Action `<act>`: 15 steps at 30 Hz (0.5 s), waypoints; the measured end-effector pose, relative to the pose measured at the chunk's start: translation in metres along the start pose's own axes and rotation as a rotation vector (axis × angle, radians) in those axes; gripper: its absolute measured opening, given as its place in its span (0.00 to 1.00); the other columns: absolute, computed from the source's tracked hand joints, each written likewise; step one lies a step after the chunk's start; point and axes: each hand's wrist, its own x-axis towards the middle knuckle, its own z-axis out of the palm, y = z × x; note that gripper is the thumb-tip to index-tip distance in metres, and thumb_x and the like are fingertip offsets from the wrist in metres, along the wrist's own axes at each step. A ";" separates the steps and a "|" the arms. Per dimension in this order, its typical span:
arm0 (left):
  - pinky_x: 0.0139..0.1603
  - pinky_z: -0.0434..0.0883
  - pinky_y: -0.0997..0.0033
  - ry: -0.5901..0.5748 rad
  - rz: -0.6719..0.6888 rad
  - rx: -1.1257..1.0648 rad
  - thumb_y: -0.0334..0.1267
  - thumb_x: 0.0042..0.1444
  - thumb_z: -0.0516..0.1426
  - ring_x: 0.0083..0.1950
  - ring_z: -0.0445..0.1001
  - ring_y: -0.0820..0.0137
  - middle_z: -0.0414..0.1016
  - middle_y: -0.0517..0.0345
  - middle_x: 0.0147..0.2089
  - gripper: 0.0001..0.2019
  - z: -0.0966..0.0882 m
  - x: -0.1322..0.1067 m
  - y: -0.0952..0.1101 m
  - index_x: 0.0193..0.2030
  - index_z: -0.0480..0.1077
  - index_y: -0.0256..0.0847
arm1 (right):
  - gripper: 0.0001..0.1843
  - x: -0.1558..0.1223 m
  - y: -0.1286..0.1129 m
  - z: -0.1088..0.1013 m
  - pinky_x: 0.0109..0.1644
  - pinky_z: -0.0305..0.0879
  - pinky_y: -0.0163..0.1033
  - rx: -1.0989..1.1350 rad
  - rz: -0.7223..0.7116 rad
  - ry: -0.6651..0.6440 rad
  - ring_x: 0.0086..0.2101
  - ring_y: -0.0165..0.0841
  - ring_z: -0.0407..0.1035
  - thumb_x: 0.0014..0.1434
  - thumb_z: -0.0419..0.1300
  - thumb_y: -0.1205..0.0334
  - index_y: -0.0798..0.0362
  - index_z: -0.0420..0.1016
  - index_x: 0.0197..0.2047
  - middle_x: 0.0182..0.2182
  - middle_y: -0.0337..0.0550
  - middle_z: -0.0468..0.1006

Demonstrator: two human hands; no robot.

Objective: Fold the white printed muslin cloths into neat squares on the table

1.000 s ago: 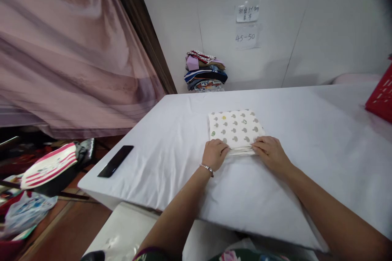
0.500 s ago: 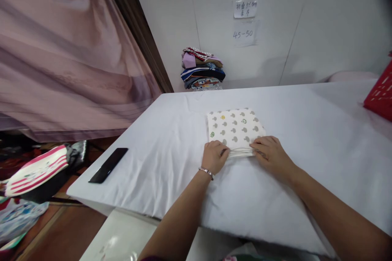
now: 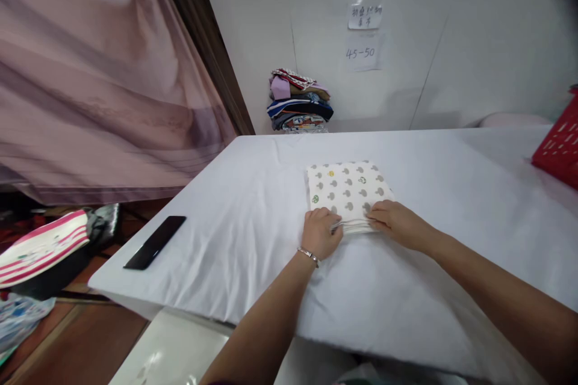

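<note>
A folded white cloth (image 3: 347,186) printed with grey, green and yellow mushroom-like shapes lies flat on the white-covered table (image 3: 244,216). Its layered near edge faces me. My left hand (image 3: 321,232), with a silver bracelet at the wrist, grips the near left corner, thumb and fingers closed on the layers. At the near right corner my right hand (image 3: 387,219) pinches the same edge. Part of each corner is hidden under the fingers.
A black phone-like slab (image 3: 156,242) lies on the table's left side. Folded fabrics (image 3: 300,102) are stacked beyond the far edge by the wall. A red basket (image 3: 560,144) stands at the right edge. A pink curtain (image 3: 90,84) hangs on the left.
The view has shifted slightly. Both hands stay at the cloth's near corners, with the right fingers drawn a little closer together; the cloth keeps its folded shape.
</note>
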 end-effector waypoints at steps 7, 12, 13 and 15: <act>0.46 0.60 0.63 -0.012 -0.073 0.006 0.33 0.49 0.55 0.41 0.66 0.67 0.69 0.59 0.33 0.07 0.001 0.002 0.005 0.34 0.73 0.46 | 0.17 -0.001 0.000 0.017 0.37 0.62 0.41 -0.022 0.024 0.143 0.34 0.35 0.65 0.63 0.43 0.60 0.51 0.73 0.38 0.33 0.45 0.73; 0.45 0.60 0.64 -0.049 -0.124 -0.001 0.31 0.49 0.54 0.42 0.66 0.68 0.69 0.60 0.36 0.06 -0.006 0.007 0.011 0.32 0.69 0.44 | 0.15 -0.006 0.001 0.029 0.40 0.62 0.42 -0.027 0.033 0.310 0.38 0.36 0.66 0.63 0.44 0.62 0.51 0.71 0.40 0.37 0.46 0.73; 0.45 0.60 0.64 -0.058 -0.118 0.001 0.30 0.48 0.53 0.42 0.66 0.68 0.69 0.60 0.37 0.05 -0.008 0.008 0.012 0.31 0.68 0.43 | 0.14 -0.006 0.001 0.030 0.41 0.62 0.42 -0.027 0.027 0.340 0.39 0.36 0.66 0.63 0.44 0.62 0.51 0.71 0.40 0.38 0.46 0.73; 0.44 0.60 0.65 -0.078 -0.084 0.020 0.29 0.49 0.53 0.42 0.66 0.68 0.69 0.59 0.37 0.05 -0.009 0.010 0.013 0.32 0.66 0.43 | 0.14 -0.008 0.001 0.030 0.41 0.62 0.43 -0.027 0.022 0.371 0.40 0.37 0.66 0.63 0.44 0.62 0.51 0.70 0.41 0.39 0.47 0.73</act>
